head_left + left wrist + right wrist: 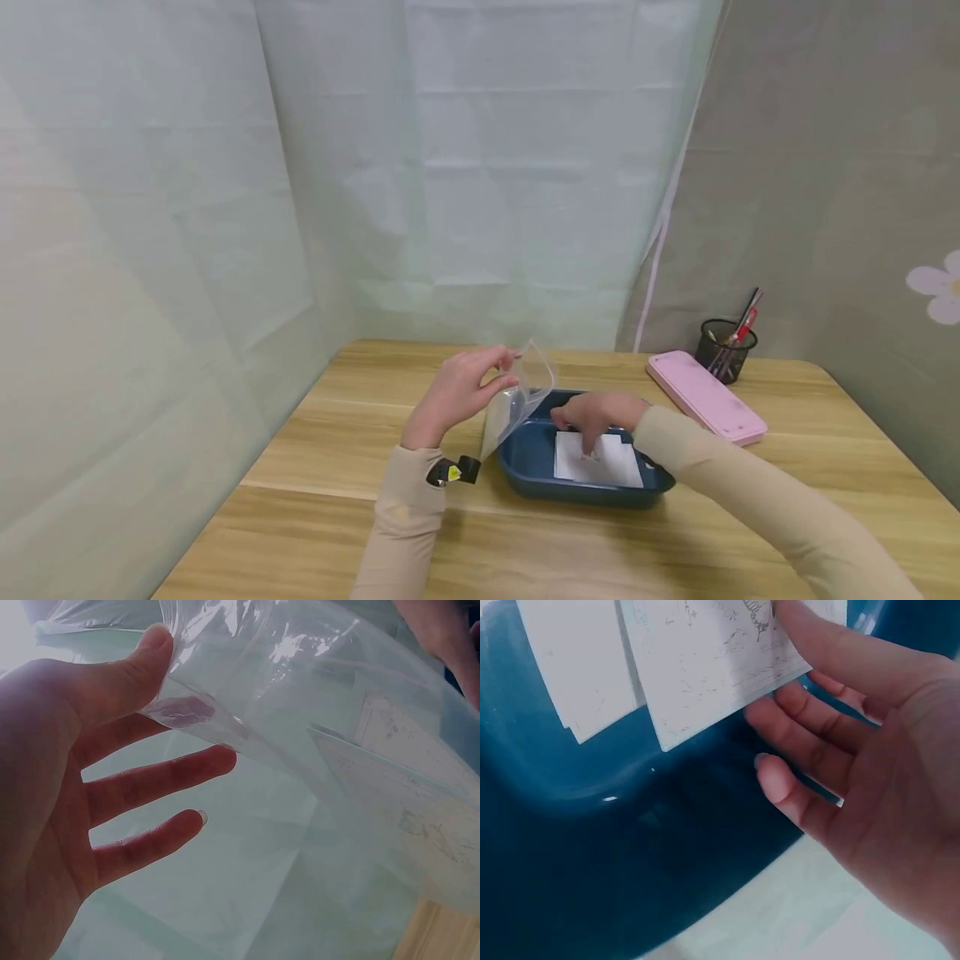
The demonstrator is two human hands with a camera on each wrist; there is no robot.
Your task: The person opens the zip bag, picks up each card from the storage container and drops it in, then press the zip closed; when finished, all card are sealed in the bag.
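My left hand (465, 387) pinches the edge of a clear plastic bag (300, 660) between thumb and index finger, its other fingers spread. The bag hangs at the left side of a dark blue basin (581, 493), and pale printed cards (420, 802) show inside or through it. Over the basin, my right hand (600, 412) reaches down. It grips a white card (705, 675) with a fine line drawing, thumb on top and fingers beneath. Beside that card lies another white card (577, 667) in the basin.
To the right of the basin lies a pink case (705, 396) on the wooden table (337, 500). Behind the case, a black mesh pen cup (723, 354) holds several pens. Pale cloth (487, 167) hangs at the back and sides.
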